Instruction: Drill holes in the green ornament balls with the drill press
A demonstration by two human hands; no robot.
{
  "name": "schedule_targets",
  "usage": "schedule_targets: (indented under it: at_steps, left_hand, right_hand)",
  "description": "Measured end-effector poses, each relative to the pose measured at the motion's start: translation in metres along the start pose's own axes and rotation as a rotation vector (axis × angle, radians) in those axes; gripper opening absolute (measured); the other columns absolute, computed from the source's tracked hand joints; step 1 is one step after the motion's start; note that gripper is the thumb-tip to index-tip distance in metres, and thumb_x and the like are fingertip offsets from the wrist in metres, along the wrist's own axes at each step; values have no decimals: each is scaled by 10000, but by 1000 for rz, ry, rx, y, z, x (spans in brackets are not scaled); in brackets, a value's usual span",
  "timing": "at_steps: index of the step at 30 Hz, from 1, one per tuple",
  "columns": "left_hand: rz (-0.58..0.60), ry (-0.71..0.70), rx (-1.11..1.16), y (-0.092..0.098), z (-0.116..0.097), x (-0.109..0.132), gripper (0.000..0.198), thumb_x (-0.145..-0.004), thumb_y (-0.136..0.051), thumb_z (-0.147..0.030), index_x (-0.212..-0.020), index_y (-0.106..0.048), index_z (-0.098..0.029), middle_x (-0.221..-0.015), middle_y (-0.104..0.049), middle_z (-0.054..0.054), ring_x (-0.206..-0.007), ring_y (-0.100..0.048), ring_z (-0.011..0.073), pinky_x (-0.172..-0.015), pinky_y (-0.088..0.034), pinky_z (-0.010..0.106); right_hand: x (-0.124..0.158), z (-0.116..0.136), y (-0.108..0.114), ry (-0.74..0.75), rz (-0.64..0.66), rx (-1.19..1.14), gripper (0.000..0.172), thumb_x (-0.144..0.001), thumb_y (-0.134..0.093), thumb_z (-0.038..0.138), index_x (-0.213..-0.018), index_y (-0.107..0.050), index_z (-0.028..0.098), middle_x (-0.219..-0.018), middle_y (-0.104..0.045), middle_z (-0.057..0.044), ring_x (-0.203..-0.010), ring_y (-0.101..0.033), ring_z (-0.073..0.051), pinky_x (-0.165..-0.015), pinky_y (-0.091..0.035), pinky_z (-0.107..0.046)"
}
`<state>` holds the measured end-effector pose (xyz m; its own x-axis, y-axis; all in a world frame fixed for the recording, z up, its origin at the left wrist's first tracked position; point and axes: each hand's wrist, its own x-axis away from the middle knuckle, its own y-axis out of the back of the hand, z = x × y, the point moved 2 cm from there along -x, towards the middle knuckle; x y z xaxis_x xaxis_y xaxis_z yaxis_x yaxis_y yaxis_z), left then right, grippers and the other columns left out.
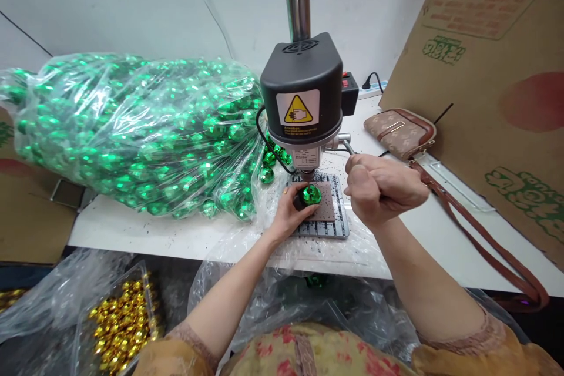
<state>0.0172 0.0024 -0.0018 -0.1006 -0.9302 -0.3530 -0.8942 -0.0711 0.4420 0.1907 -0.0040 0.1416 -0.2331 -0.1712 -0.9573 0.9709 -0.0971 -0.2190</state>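
Note:
Under the chuck of a black bench drill press (pixel 302 91) sits a shiny green ball (pixel 312 194), resting on a flat brownish block (pixel 325 202) on the slotted metal base (pixel 341 226). My left hand (pixel 291 207) grips the ball from its left side, thumb in front and fingers behind. At the right of the machine, my right hand (pixel 383 188) is closed around the drill press's feed handle (pixel 348 145). The drill tip appears to meet the top of the ball, though contact is too small to be sure. Dark specks lie scattered around the base.
A large clear bag of green faceted balls (pixel 145 135) fills the left of the white table (pixel 176 235), with loose balls (pixel 267 174) by its mouth. A patterned pouch (pixel 399 132) and cardboard box (pixel 497 82) stand right. Below left is a bin of gold balls (pixel 126 323).

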Motion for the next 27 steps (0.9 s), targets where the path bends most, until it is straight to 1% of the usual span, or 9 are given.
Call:
schedule_targets:
  at_steps: [4,9,12,15,18,20,23,24,27]
  left_hand:
    - [-8,4,-2,-2,0,0,504,-791,-847,-316,-1241,-640,-227,-1214,-697,89,-1164,-633,285,-1021,-495,445]
    - [-107,89,0,-4,-9,0,481,-752,-853,-288,-1173,-635,-207,-1146,-700,83,-1094,-667,262,-965,-528,410]
    - [-190,98,-53,4,-25,17,438,-753,-839,-323,-1113,-622,-199,-1044,-700,64,-975,-681,230,-867,-545,364]
    - [-74,-57,-93,12,-43,55,448,-795,-806,-422,-1133,-611,-203,-1007,-707,57,-896,-686,204,-777,-544,318]
    - [241,-388,-178,11,-54,102,534,-834,-746,-580,-1171,-605,-189,-940,-712,66,-804,-675,191,-703,-530,302]
    - [384,-629,-383,6,-54,127,471,-880,-725,-532,-1167,-612,-175,-924,-716,82,-768,-655,191,-686,-514,312]
    - [448,-816,-666,0,-49,146,333,-927,-708,-290,-1221,-607,-169,-1075,-730,127,-834,-657,200,-739,-515,333]
    - [450,-825,-675,0,-48,147,341,-937,-699,-302,-1238,-603,-173,-1119,-726,136,-856,-657,204,-753,-519,338]
    - [390,-798,-517,3,-47,136,508,-941,-638,-575,-1235,-605,-162,-1110,-719,145,-877,-653,218,-765,-538,345]
  right_hand:
    - [-7,5,-2,-45,15,-6,449,-853,-607,49,-500,-362,180,-448,-337,76,-387,-347,-47,-411,-252,-262]
    - [-48,6,-13,-307,-72,44,434,-946,-619,192,-528,-501,182,-461,-431,70,-406,-363,-26,-442,-292,-244]
    - [-65,0,-17,-384,-45,4,457,-948,-631,265,-519,-491,194,-457,-413,60,-410,-347,-39,-457,-324,-255]
    - [-68,-5,-17,-386,-25,19,486,-947,-632,371,-521,-464,205,-461,-390,52,-430,-361,-49,-468,-345,-261]
    - [-66,-6,-17,-361,-18,38,503,-946,-614,449,-534,-451,211,-462,-376,50,-426,-347,-51,-456,-333,-272]
    - [-64,-6,-17,-368,-40,24,505,-941,-628,435,-525,-450,210,-452,-369,50,-416,-325,-50,-447,-309,-282]
    - [-64,-5,-18,-381,-68,-3,496,-934,-650,380,-512,-459,203,-444,-372,50,-408,-306,-48,-442,-279,-290]
    - [-64,-5,-18,-381,-71,-9,491,-933,-653,368,-511,-464,202,-443,-376,49,-407,-306,-47,-441,-273,-290]
    - [-64,-5,-17,-396,-75,-23,486,-926,-666,346,-503,-480,199,-439,-388,51,-401,-313,-42,-440,-270,-286]
